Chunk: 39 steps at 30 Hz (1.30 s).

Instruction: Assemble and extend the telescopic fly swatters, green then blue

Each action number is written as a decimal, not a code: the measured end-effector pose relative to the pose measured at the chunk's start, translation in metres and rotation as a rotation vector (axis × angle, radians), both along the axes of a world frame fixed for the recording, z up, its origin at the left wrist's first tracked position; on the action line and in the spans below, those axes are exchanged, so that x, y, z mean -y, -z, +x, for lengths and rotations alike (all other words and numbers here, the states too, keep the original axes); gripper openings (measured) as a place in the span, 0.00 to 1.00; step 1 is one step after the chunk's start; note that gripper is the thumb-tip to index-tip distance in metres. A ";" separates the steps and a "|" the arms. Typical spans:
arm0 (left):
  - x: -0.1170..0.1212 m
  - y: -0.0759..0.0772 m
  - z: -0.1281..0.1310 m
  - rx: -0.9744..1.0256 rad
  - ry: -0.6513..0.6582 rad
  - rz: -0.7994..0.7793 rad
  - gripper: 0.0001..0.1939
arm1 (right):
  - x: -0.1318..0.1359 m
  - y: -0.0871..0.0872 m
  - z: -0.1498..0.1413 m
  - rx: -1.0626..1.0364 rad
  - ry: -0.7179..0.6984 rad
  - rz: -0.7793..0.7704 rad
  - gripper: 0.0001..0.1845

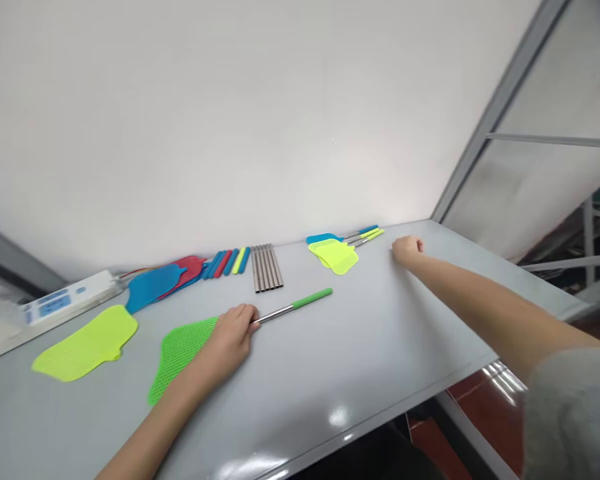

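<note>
Green swatter (180,350), lower left of centre, is clamped at its neck by left hand (234,328), probably for steadiness; whether right hand (407,248), right of centre, is closed on anything cannot be told

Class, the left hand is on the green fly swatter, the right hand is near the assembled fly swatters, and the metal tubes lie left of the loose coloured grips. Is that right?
No, not left: the head view shows the metal tubes right of the loose coloured grips. The left hand is on the green fly swatter and the right hand near the assembled fly swatters.
</note>
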State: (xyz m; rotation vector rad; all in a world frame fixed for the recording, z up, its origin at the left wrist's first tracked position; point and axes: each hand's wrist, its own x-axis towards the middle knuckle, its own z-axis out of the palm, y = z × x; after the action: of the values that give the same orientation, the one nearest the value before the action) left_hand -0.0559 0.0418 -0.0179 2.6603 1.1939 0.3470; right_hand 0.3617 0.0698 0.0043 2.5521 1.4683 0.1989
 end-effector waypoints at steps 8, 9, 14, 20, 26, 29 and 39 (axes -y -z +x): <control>0.012 -0.004 0.004 0.023 -0.030 0.028 0.07 | -0.017 -0.003 -0.045 -0.153 -0.210 0.028 0.13; 0.012 -0.003 0.004 0.027 -0.031 0.036 0.07 | -0.018 -0.004 -0.057 -0.190 -0.269 0.053 0.15; 0.013 0.000 0.003 0.029 -0.032 0.053 0.07 | -0.010 -0.007 -0.123 -0.446 -0.620 0.134 0.21; 0.014 -0.004 0.002 0.045 -0.036 0.032 0.07 | 0.015 -0.004 -0.170 -0.747 -0.924 0.017 0.21; 0.019 -0.008 0.004 0.002 -0.041 0.037 0.06 | 0.025 0.002 -0.183 -0.863 -1.063 -0.129 0.17; 0.022 -0.010 0.006 -0.015 -0.054 0.050 0.06 | 0.026 -0.001 -0.186 -0.853 -1.071 -0.166 0.15; 0.024 -0.021 0.002 -0.129 -0.056 -0.060 0.11 | 0.030 -0.013 -0.198 -0.927 -0.963 -0.338 0.14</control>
State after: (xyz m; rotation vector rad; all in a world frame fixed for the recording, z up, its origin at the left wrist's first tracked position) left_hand -0.0535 0.0175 0.0035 2.6369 1.2966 0.1479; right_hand 0.1642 0.0395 0.0171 1.4712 2.6194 -1.1291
